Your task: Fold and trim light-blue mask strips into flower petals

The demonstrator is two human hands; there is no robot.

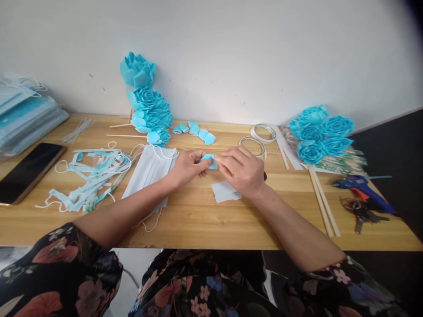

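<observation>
My left hand (188, 167) pinches a small folded piece of light-blue mask fabric (208, 159) between thumb and fingers, above the middle of the table. Closed at the same piece's right edge is my right hand (243, 169), its fingertips partly hidden. Beneath the right hand lie flat pale fabric pieces (224, 192). Beyond both hands, several folded blue petals (194, 130) rest in a loose row. A pleated face mask (148, 169) with white ear loops lies under and beside my left forearm. A dark object, mostly hidden, shows behind my right hand.
Blue fabric flowers stand in a left cluster (150, 105) and a right cluster (322, 130). Two tape rolls (264, 133) lie at the back. Cut mask strips (95, 176), a phone (31, 171) and stacked masks (29, 119) fill the left. Sticks (324, 202), keys (358, 213) and a glue gun (366, 191) lie right.
</observation>
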